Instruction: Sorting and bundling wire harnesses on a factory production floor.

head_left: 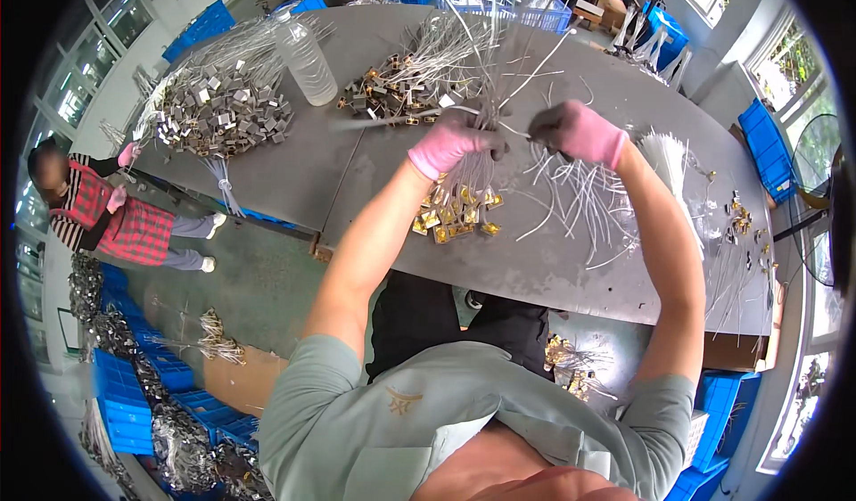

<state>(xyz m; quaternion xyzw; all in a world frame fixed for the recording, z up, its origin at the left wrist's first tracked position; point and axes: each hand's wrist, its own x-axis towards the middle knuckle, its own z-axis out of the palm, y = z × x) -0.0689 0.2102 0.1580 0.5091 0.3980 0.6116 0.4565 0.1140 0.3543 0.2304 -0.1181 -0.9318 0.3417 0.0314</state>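
Note:
My left hand [456, 140], in a pink glove with dark fingertips, is closed around a bundle of thin wires [486, 82]. The wires fan upward above the fist. Below it hangs a cluster of gold-coloured metal parts [456, 211], close over the table. My right hand [578, 133], gloved the same way, is at the right of the bundle with fingers pinched together. A pale strand [514, 131] runs between the two hands, and its end appears to be in the right fingers. Loose white wires [580, 193] lie on the table below my right hand.
A clear plastic bottle [308, 60] stands beside a heap of grey metal parts [218, 109] with wires. Another heap of parts [406, 86] lies behind my left hand. A person [116, 198] in a checked apron stands at left. Blue crates [125, 403] and a fan [816, 198] surround the grey table [357, 180].

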